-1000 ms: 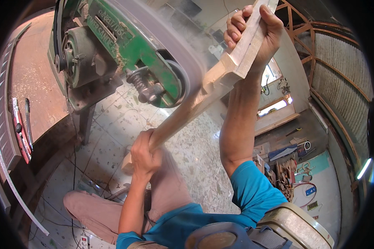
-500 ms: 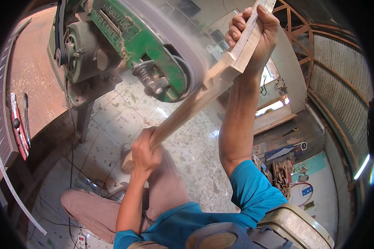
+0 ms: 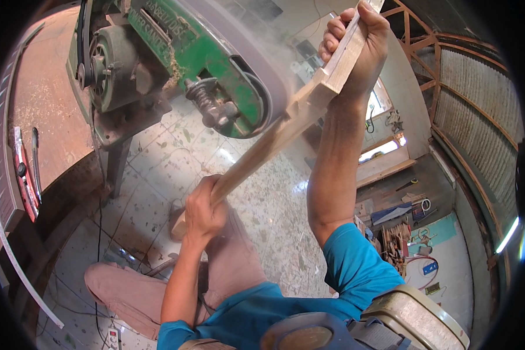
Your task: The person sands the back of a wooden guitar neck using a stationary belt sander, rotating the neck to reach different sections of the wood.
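Note:
I hold a long pale wooden piece (image 3: 274, 137) with both hands. My left hand (image 3: 203, 210) grips its narrow lower end. My right hand (image 3: 356, 41) is closed around its wider upper end, raised high. The middle of the wood presses against the grey sanding belt (image 3: 262, 70) of a green belt sander (image 3: 186, 52). A haze of dust hangs around the contact spot.
The sander's motor (image 3: 108, 67) sits at its left on a dark metal stand (image 3: 116, 163). A speckled tile floor (image 3: 151, 169) lies below with cables. A workbench edge with red tools (image 3: 23, 181) is at far left. Wood scraps and clutter (image 3: 399, 233) lie at right.
The view has shifted, so the sander sits further right and lower in frame. Both hands keep their grip on the wood, which stays against the belt.

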The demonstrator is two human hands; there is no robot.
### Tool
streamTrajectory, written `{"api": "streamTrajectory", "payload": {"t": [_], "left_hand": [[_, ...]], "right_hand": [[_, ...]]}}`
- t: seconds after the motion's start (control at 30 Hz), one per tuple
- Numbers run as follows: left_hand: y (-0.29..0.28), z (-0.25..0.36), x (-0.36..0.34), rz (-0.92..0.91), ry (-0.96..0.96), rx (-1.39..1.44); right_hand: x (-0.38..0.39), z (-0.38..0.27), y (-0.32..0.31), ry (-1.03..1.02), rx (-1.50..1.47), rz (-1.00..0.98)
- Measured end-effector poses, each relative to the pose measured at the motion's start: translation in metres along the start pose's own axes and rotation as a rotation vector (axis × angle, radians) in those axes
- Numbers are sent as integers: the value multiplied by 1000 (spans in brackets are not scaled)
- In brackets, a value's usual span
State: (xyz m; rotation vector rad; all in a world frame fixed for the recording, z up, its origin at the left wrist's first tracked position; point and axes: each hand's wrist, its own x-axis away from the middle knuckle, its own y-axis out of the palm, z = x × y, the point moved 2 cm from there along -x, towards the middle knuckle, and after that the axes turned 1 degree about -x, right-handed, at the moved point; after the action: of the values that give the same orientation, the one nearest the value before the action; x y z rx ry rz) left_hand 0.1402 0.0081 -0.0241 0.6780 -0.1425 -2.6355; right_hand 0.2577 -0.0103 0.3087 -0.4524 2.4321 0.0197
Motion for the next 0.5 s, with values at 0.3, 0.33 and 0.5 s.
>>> {"api": "streamTrajectory", "payload": {"t": [0.3, 0.33, 0.5], "left_hand": [[1, -8, 2, -62, -5, 14], [2, -8, 2, -67, -8, 18], [1, -8, 2, -73, -20, 13]], "right_hand": [[10, -2, 11, -29, 132, 127], [9, -2, 10, -27, 132, 125], [7, -3, 9, -37, 157, 127]]}}
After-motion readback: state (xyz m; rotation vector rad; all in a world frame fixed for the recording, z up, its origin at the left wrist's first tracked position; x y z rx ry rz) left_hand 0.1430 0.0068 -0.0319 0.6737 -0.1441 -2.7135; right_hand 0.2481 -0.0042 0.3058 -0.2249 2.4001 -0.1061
